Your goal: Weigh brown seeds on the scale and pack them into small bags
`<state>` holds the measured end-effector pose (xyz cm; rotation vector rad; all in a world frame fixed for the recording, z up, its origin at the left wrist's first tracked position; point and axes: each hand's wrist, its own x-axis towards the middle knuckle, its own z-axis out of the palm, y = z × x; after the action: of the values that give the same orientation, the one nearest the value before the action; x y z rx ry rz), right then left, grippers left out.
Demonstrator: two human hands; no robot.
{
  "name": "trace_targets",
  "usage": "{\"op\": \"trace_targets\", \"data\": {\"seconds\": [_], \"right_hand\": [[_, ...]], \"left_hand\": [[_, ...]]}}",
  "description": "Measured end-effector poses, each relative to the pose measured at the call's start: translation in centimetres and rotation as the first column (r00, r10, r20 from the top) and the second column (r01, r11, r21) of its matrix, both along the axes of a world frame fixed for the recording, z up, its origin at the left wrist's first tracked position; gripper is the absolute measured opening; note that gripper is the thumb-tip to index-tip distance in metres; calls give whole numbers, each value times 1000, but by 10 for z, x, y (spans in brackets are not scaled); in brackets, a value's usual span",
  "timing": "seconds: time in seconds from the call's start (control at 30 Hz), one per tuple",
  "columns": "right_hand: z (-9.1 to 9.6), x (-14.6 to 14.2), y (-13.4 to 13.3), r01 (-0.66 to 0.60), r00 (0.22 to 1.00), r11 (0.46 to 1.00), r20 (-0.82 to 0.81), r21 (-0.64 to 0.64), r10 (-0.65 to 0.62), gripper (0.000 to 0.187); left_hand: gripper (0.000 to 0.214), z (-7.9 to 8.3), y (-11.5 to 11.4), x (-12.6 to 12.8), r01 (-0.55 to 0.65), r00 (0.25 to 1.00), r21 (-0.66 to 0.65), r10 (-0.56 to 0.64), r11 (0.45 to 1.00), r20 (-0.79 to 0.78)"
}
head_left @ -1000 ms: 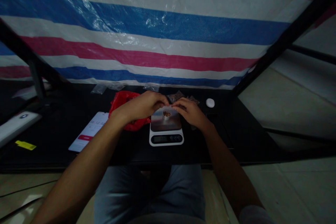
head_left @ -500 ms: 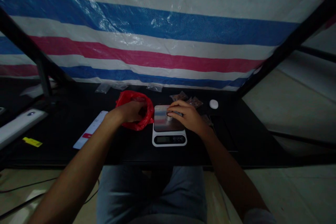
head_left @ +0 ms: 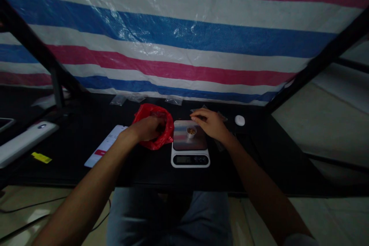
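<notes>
While our left hand's fingers sit hidden in the red bag:
right hand, fingers loosely spread beside cup on scale, could tip it.

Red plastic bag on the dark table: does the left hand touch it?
Touching. Head view: the left hand reaches into the red plastic bag, fingers against its folds.

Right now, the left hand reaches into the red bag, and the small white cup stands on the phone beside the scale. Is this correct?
Not quite. The head view shows the small white cup standing on the platform of the scale, not on the phone. The left hand does reach into the red bag.
</notes>
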<state>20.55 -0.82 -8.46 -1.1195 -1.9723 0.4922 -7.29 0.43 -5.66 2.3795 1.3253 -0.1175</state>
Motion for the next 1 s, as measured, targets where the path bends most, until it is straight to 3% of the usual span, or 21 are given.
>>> {"op": "trace_targets", "data": {"seconds": [0.13, 0.27, 0.37, 0.43, 0.53, 0.63, 0.77, 0.87, 1.0], "right_hand": [[-1, -20, 42, -62, 987, 980, 133, -191, 89, 15], [1, -39, 78, -139, 923, 891, 270, -433, 275, 15], [6, -39, 88, -152, 876, 873, 346, -464, 337, 19], [14, -32, 83, -169, 895, 886, 310, -431, 321, 17], [30, -14, 58, -235, 949, 887, 103, -397, 298, 13], [44, 0, 25, -287, 953, 850, -45, -442, 298, 16], [48, 5, -5, -325, 929, 827, 8, -459, 369, 15], [43, 4, -11, -324, 931, 862, 28, -391, 363, 16], [30, 5, -11, -197, 980, 953, -87, -231, 181, 22]], "left_hand": [[33, -2, 0, 1, -2, 1000, 5, 2, 1000, -20], [30, -5, 1, -1, 10, 1000, 44, -10, 999, -4], [30, -6, 0, -4, 11, 1000, 65, -12, 998, 18], [29, -6, 0, -6, -5, 999, 76, 3, 997, 33], [28, -5, 1, -10, -7, 997, 75, 1, 997, 76], [27, -2, 3, -14, 13, 996, 60, -19, 998, 91], [28, 5, 7, -17, 35, 995, 35, -38, 999, 88], [25, 16, 7, -17, 37, 991, 29, -41, 999, 125], [24, 38, 2, -7, 17, 984, 30, -22, 999, 176]]}}
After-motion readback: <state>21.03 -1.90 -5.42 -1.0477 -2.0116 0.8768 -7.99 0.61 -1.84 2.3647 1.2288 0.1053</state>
